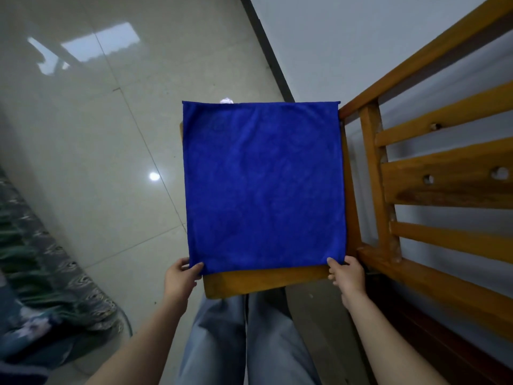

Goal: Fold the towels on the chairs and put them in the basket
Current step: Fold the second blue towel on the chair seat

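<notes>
A blue towel [263,184] lies spread flat over the seat of a wooden chair [266,282], covering almost all of it and reaching past the far edge. My left hand [181,276] pinches the towel's near left corner. My right hand [347,273] pinches the near right corner. A strip of bare seat shows in front of the towel's near edge. No basket is in view.
The chair's slatted wooden back [433,173] stands along the right side, next to a white wall. Glossy pale floor tiles [97,134] spread to the left. A patterned cloth heap [50,287] lies at the lower left. My legs in grey trousers [244,343] are just before the seat.
</notes>
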{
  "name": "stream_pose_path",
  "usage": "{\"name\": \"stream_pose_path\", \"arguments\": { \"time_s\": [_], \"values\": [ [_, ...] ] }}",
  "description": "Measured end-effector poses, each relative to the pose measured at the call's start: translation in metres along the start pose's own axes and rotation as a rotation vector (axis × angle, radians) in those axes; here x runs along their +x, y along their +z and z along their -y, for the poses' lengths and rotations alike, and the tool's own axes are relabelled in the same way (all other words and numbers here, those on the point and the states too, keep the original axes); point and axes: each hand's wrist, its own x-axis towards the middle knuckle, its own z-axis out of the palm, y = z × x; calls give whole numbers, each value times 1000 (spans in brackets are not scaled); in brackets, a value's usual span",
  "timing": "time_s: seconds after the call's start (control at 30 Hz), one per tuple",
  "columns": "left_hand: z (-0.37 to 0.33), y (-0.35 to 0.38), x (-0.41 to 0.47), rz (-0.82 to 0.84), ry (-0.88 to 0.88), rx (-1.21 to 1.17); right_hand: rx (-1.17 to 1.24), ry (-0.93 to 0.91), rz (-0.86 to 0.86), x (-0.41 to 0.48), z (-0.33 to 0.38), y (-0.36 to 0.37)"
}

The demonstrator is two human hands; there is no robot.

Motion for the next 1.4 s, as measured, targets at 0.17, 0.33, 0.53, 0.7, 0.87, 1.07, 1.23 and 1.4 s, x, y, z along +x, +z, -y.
{"name": "stream_pose_path", "arguments": {
  "time_s": [0.17,0.33,0.53,0.7,0.87,1.07,1.23,1.4],
  "values": [
    [5,-12,6,70,-142,-290,295,113,24,-4,3,-7],
    [10,-37,-4,143,-193,-520,521,165,-79,-20,2,-14],
    [-14,-53,-42,-18,334,-79,380,-63,-201,-50,30,-21],
    [-63,-62,-60,41,533,-26,437,-115,-116,-65,82,-29],
    [-116,-62,-42,80,383,-213,677,-15,-28,-57,139,-31],
    [-191,-56,-13,51,184,-452,819,34,7,-35,198,-17],
    [-242,-39,0,35,22,-475,941,89,-36,-21,229,-6],
    [-274,-23,9,27,19,-536,951,114,-82,-4,248,3]
  ]
}}
